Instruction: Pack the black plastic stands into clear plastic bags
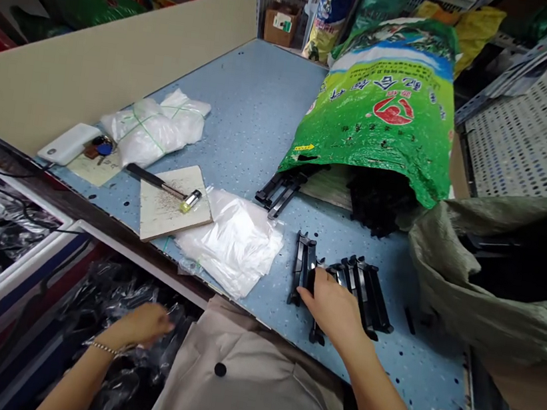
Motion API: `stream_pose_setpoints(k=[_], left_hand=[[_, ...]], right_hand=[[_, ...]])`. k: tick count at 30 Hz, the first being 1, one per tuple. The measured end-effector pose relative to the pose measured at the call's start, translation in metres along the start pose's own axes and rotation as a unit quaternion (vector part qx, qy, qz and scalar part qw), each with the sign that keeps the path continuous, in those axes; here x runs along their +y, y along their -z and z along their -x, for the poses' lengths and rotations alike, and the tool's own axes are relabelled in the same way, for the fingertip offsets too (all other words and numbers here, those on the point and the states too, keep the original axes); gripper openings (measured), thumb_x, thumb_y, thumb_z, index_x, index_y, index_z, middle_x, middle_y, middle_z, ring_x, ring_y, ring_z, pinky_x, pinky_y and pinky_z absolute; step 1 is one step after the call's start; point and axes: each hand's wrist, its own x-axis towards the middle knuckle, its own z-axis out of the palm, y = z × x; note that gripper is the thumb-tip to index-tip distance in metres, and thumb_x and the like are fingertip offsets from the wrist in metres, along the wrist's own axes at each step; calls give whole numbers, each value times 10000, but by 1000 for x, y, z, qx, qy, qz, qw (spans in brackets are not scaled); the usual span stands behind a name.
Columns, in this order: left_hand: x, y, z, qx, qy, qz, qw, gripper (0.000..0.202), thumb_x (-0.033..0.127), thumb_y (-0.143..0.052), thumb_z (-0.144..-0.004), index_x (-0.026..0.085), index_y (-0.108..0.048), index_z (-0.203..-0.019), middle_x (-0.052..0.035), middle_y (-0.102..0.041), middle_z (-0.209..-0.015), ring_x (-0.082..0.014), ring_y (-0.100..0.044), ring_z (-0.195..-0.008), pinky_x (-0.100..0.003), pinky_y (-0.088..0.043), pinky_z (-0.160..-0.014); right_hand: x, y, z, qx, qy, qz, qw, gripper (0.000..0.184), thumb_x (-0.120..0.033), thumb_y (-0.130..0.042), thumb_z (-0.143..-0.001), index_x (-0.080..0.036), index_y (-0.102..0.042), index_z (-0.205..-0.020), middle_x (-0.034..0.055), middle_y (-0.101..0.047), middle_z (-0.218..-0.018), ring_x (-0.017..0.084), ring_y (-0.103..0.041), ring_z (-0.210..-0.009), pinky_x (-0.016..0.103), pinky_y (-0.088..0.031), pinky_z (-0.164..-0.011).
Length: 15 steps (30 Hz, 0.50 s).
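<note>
Black strips [367, 290] sit at our 4 o'clock, right hand [333, 307] curled partway over them; can't tell if it's pinching one. Left hand [144, 324] is blurry, half-curled at 7 o'clock, hold unclear. Guessing we're at the gathering step; next calls for a clean pinch.

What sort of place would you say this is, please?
Probably a small packing or assembly workshop: black parts lie on a blue worktable, with clear plastic bags stacked nearby.

thin bracelet [106, 348], beige garment [254, 384]
</note>
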Motion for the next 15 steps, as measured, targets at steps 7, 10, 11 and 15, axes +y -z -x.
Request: stream_pose_setpoints(k=[7, 10, 11, 15], left_hand=[[154, 3, -50, 279, -259, -82, 921, 165, 328, -603, -812, 177, -669, -800, -105, -656, -880, -248, -603, -855, -309, -448, -701], [167, 1, -75, 290, -250, -111, 917, 101, 199, -584, -796, 170, -650, -726, -104, -637, -881, -238, -597, -837, -303, -428, -655], [164, 4, -81, 276, -243, -74, 927, 116, 196, -589, -788, 174, -631, -682, -80, -631, -827, -214, -594, -774, -292, -420, -634], [146, 23, -90, 187, -197, 200, 941, 220, 354, -691, -719, 177, -604, -622, 7, -553, -598, -127, -490, -543, -252, -375, -540]], right_hand=[[-1, -8, -13, 1, -7, -103, 995, 358, -210, -487, -893, -92, -527, -1228, 184, -677, -1026, 301, -673, -914, 352, -453, -741], [21, -12, -13, -8, 1, -281, 960, 403, -274, -508, -883, -135, -537, -1259, 107, -688, -951, 258, -661, -889, 341, -466, -751], [28, -14, -11, -14, 2, -362, 932, 425, -306, -520, -876, -149, -535, -1270, 84, -686, -929, 240, -657, -864, 336, -476, -741], [33, -17, -10, -37, 19, -639, 768, 447, -360, -612, -826, -182, -578, -1235, 50, -690, -933, 188, -640, -861, 305, -501, -754]])
